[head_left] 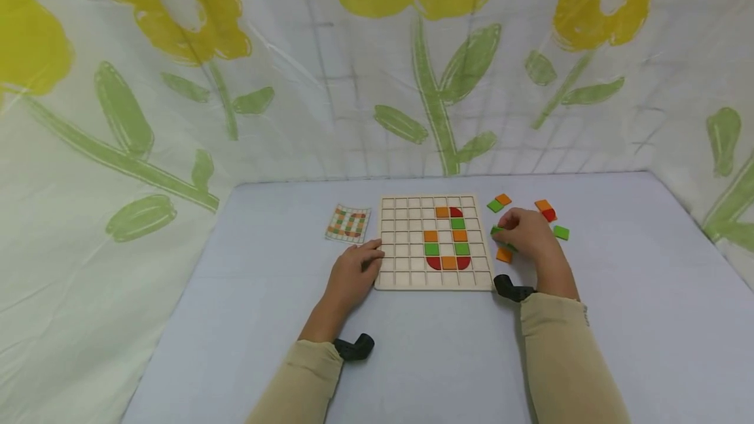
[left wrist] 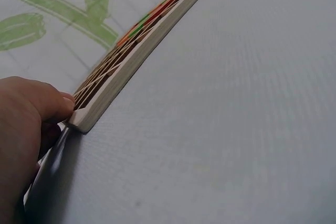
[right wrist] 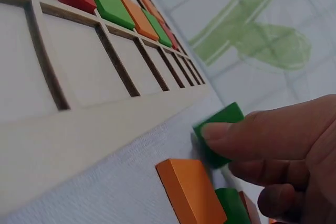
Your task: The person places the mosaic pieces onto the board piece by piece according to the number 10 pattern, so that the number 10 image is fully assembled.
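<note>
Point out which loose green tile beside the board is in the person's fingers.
The green tile pinched by the right hand at the board's right edge; the other loose greens lie untouched on the table.

My left grip (head_left: pixel 352 275) lies flat with relaxed fingers; my right grip (head_left: pixel 526 232) curls, thumb and fingers pinching.

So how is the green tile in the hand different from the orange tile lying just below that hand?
The green tile is pinched in the right hand and tilted up off the table; the orange tile lies loose on the cloth, with no finger on it. One is green, the other orange. The hand partly hides the green tile, while the orange tile shows mostly in full. Both look like small flat squares and sit beside the wooden grid board.
</note>
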Motion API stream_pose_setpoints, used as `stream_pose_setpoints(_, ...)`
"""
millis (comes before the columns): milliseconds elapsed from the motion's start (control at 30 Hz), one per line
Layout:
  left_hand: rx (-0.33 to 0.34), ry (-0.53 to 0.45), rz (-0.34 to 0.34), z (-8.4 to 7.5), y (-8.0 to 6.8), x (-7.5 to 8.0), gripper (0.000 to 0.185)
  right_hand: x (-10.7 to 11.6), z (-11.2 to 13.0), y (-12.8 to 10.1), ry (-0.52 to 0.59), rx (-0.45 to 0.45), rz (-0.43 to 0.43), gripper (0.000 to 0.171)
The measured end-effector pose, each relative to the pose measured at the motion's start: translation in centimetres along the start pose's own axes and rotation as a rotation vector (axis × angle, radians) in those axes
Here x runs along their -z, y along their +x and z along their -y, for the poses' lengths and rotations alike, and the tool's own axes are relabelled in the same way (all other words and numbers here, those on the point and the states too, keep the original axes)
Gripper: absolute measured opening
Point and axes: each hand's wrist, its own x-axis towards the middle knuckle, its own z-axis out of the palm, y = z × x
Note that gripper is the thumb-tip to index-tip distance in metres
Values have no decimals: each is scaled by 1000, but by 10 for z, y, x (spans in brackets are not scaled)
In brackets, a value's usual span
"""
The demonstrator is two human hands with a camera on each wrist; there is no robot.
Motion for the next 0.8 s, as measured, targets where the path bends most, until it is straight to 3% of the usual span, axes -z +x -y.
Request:
stream_pose_setpoints(133, 3, -5, -3, 1, 0, 0, 18, 0, 5, -1, 24, 19, -33, 29)
stream_pose_setpoints(333, 5, -14, -4, -2, 1, -3, 18, -6, 25, 4, 81, 119, -94, 32)
stream_pose_setpoints(567, -33, -31, 52, -8, 1, -18, 18, -27, 40, 6, 132, 153, -49, 29)
stream_pose_setpoints(800, -57, -33, 36, -14, 4, -21, 17, -46, 53, 12, 52, 223, -25, 26)
